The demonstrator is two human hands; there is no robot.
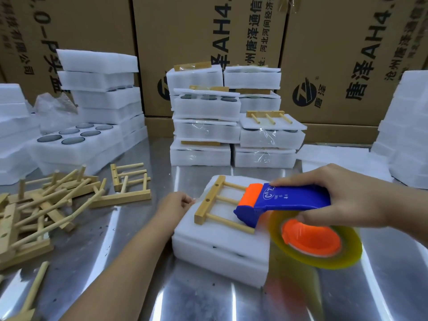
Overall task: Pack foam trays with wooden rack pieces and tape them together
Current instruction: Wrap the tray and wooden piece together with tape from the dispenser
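A white foam tray [215,246] lies on the metal table in front of me. On its top rests a wooden rack piece [209,200], a bar with three dowels pointing right. My right hand [342,193] grips a blue and orange tape dispenser [287,201] with a yellowish tape roll [347,253]; the dispenser's orange head sits over the dowels' right ends. My left hand [177,203] is curled at the tray's left edge, touching the foam; whether it pinches tape I cannot tell.
A loose heap of wooden rack pieces [58,200] lies at the left. Stacks of foam trays [231,117] stand behind, some taped. More foam piles [92,107] stand left and right. Cardboard boxes [335,54] wall the back. The steel table [208,297] is bare near me.
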